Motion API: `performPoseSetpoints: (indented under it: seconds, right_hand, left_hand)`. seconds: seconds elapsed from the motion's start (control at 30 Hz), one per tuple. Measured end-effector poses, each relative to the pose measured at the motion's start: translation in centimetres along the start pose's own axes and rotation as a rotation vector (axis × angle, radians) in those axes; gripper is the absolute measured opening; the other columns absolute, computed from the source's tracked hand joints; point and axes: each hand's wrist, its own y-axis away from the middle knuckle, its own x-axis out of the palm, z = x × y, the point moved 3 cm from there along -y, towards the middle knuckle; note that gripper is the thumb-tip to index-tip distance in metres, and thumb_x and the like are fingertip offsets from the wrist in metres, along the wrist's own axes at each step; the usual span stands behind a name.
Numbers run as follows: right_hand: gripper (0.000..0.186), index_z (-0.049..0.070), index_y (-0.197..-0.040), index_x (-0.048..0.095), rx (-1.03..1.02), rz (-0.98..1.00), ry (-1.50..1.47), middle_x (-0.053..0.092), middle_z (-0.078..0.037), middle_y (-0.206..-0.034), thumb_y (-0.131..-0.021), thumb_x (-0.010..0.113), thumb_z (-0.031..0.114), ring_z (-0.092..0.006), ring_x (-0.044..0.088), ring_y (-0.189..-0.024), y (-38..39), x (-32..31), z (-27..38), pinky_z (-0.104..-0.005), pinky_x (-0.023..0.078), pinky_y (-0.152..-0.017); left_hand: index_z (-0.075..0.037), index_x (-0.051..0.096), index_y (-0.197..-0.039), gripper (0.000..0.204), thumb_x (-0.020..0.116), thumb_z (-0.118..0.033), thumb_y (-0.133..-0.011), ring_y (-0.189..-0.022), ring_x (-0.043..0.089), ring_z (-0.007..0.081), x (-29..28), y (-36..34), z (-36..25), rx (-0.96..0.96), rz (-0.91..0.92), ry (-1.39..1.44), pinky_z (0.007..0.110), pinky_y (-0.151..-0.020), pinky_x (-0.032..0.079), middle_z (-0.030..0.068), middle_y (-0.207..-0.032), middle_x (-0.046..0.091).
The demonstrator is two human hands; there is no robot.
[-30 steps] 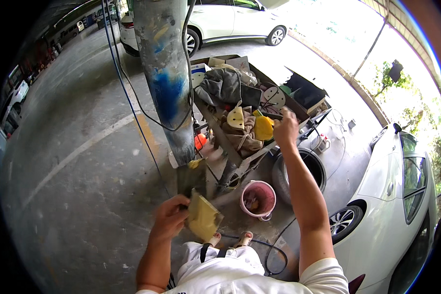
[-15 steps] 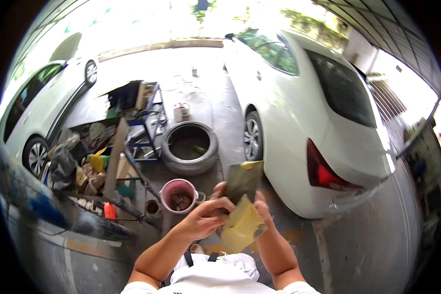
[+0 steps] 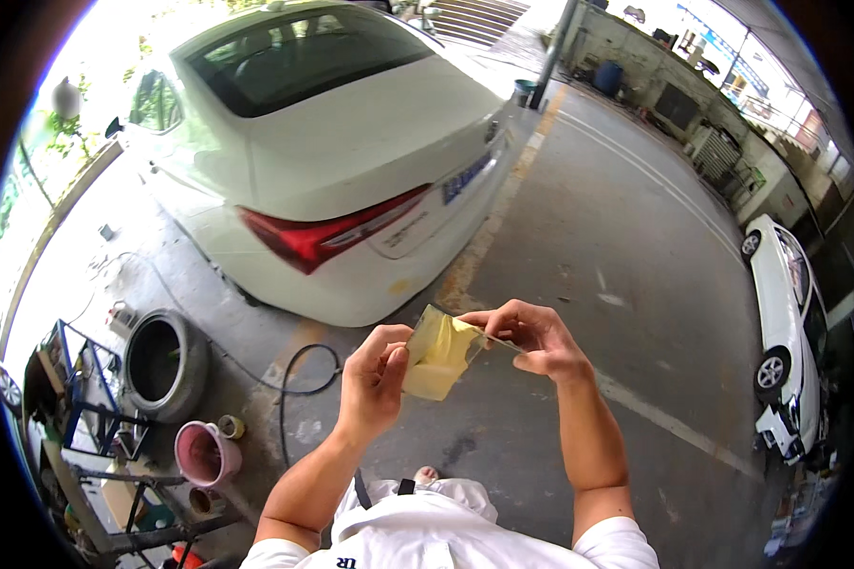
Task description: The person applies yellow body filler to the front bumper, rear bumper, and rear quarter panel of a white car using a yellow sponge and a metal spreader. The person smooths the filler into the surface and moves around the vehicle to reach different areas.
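A pale, translucent flat putty spreader [image 3: 433,383] smeared with yellow paste is pinched between the thumb and fingers of my left hand [image 3: 374,379]. Thick yellow putty [image 3: 443,339] lies across its upper part. My right hand [image 3: 533,339] closes on a thin flat scraper [image 3: 499,342], seen nearly edge-on, whose tip meets or sits very close to the putty's right side. Past my hands stands the rear of a white car [image 3: 351,275], with a small yellowish patch [image 3: 399,285] on its bumper below the red tail light [image 3: 304,242].
A black hose [image 3: 283,408] loops over the floor left of my arms. Farther left are a tyre [image 3: 166,365], a pink bucket [image 3: 205,453], a small can [image 3: 230,427] and a blue metal frame [image 3: 90,408]. Another white car [image 3: 780,332] is at the far right.
My view has swung right, so the car's rear is now ahead and the clutter is at left. My hands have spread apart, and the dark flat face seen before no longer shows.
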Motion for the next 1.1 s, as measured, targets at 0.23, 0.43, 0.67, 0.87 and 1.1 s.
performPoseSetpoints:
  seconds: [0.23, 0.43, 0.67, 0.87, 1.1]
  right_hand:
    - [0.041, 0.001, -0.108, 0.054, 0.303, -0.315, 1.031, 0.065, -0.018, -0.101, -0.068, 0.055, 0.006, -0.0199, 0.062, -0.085, 2.7, -17.2, 2.9, -0.0323, 0.049, -0.077]
    - [0.037, -0.006, -0.116, 0.051, 0.235, -0.77, -0.342, 0.064, -0.016, -0.105, -0.08, 0.048, 0.0, -0.0236, 0.064, -0.091, 0.4, -31.9, -1.1, -0.0373, 0.052, -0.08]
    - [0.016, 0.001, -0.105, 0.056, 0.029, -1.094, -0.427, 0.063, -0.005, -0.097, -0.09, 0.056, 0.007, -0.0117, 0.06, -0.085, -5.3, -46.1, -3.3, -0.0282, 0.049, -0.077]
    - [0.014, 0.0, -0.101, 0.057, -0.075, -1.148, -0.31, 0.064, -0.004, -0.094, -0.088, 0.06, 0.003, -0.0087, 0.058, -0.083, -6.3, -60.5, -3.4, -0.0243, 0.047, -0.077]
    - [0.015, -0.002, -0.101, 0.059, -0.036, -0.952, -0.445, 0.065, -0.005, -0.088, -0.086, 0.059, -0.001, -0.0104, 0.06, -0.075, -7.9, -84.4, -1.0, -0.0264, 0.05, -0.069]
  left_hand:
    - [-0.003, 0.05, -0.111, 0.016, 0.045, -0.006, -0.096, -0.073, 0.053, 0.0052, 9.1, -13.9, 6.0, -0.207, 0.108, 0.164, 0.019, -0.064, 0.042, 0.0024, -0.082, 0.061]
    - [-0.01, 0.043, -0.12, 0.024, 0.045, -0.009, -0.097, -0.077, 0.06, 0.0087, 17.2, -33.6, 15.4, -0.344, 0.015, 0.863, 0.023, -0.067, 0.051, 0.0031, -0.096, 0.062]
    - [-0.023, 0.021, -0.139, 0.049, 0.044, -0.011, -0.098, -0.075, 0.055, 0.0052, 32.2, -53.2, 18.5, -0.292, 0.015, 0.906, 0.021, -0.064, 0.047, -0.0011, -0.097, 0.058]
    - [-0.023, 0.018, -0.141, 0.052, 0.045, -0.013, -0.098, -0.092, 0.057, 0.0077, 41.6, -62.3, 23.3, -0.001, 0.329, 0.744, 0.022, -0.074, 0.048, 0.0055, -0.11, 0.06]
    - [-0.007, 0.046, -0.128, 0.03, 0.043, -0.006, -0.097, -0.09, 0.059, 0.0153, 53.4, -77.8, 28.0, 0.534, 0.439, -0.012, 0.026, -0.077, 0.046, 0.0088, -0.114, 0.06]
